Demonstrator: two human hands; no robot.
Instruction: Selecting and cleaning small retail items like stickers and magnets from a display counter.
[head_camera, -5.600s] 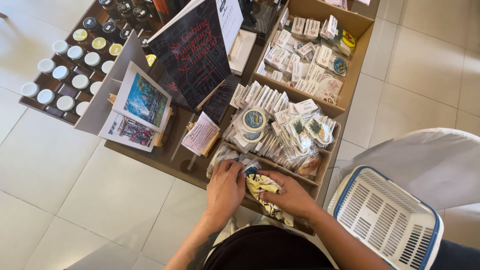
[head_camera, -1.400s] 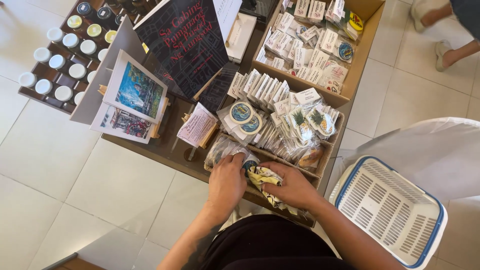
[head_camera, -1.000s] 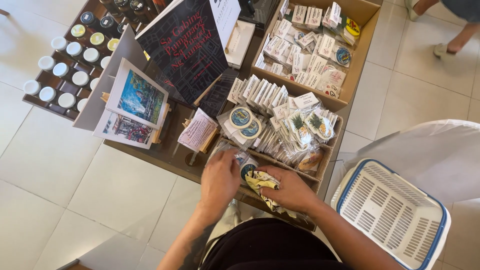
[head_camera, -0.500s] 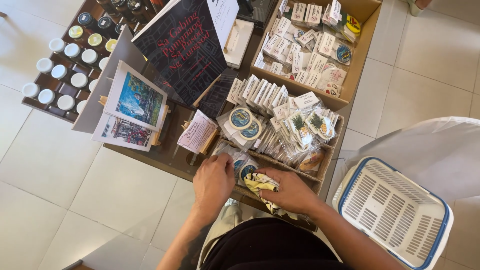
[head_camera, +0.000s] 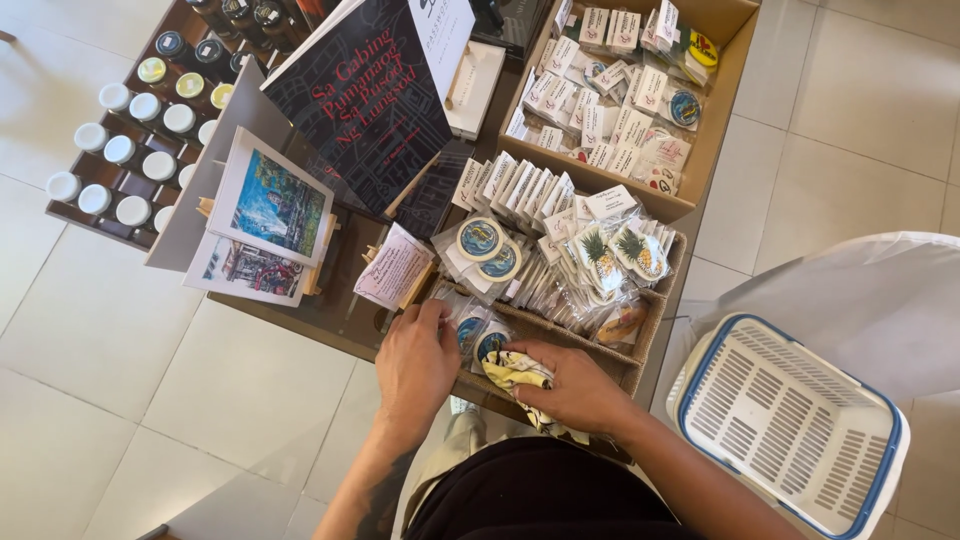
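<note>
Fingers (head_camera: 437, 318) of the left hand (head_camera: 415, 362) curl down onto the small clear-wrapped packets (head_camera: 468, 325) at the near edge of the display table (head_camera: 330, 310), fingertips touching the wrap; whether they pinch one I cannot tell. Just to its right, the right hand (head_camera: 575, 385) lies palm down with its fingers closed over a crumpled yellow-and-white packet (head_camera: 515, 368), which sits at the front of the wicker tray (head_camera: 620, 368), beside a round blue sticker (head_camera: 491, 343) in its sleeve.

From the head view, looking straight down, the tray behind the hands is packed with upright cards, round blue badges (head_camera: 482, 240) and pineapple stickers (head_camera: 598, 255). Farther back stands a cardboard box (head_camera: 715, 120) filled with more small white cards. Left of the tray a dark book with red lettering (head_camera: 365, 100) leans upright, and two painted prints (head_camera: 270, 205) rest on small easels. White-lidded jars (head_camera: 120, 150) fill a wooden rack at the far left. On the right, well apart from the hands, a white plastic basket with a blue rim (head_camera: 790, 430) sits on a white-draped surface.
</note>
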